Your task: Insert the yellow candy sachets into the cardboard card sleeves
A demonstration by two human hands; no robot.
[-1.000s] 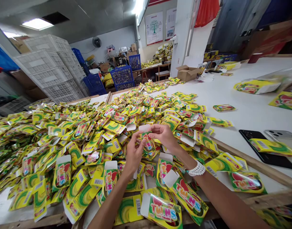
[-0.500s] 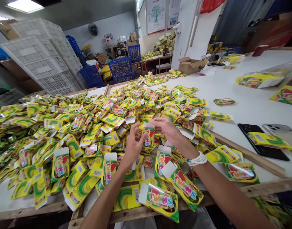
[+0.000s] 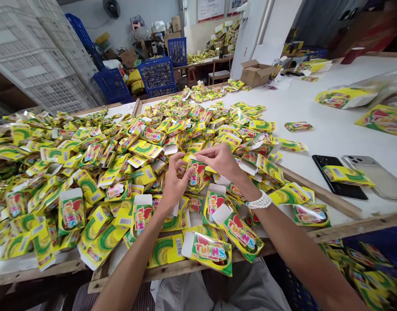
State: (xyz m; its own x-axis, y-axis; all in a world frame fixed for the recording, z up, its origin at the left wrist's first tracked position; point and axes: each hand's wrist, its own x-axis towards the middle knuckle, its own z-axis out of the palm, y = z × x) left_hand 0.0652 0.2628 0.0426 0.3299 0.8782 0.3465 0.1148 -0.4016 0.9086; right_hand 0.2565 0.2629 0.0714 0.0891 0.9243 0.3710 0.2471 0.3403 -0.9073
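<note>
- Pinching a yellow Twins card pack (image 3: 196, 176) upright betw. both hands, just above a big pile of packs (image 3: 88, 172) on the white surface (image 3: 318, 142)
- Left hand (image 3: 175, 179): fingers curled, nearly closed, on pack's left edge
- Right hand (image 3: 219, 160): fingers stretched over, tips on pack's top edge, holding it w/ left
- White bead bracelet (image 3: 258, 201) on right wrist
- Right of pile: black phone (image 3: 343, 191) w/ loose pack (image 3: 347, 176) on it, silver phone (image 3: 376, 177) touching
- Far end: cardboard box (image 3: 256, 72), blue plastic crates (image 3: 158, 77) behind surface
</note>
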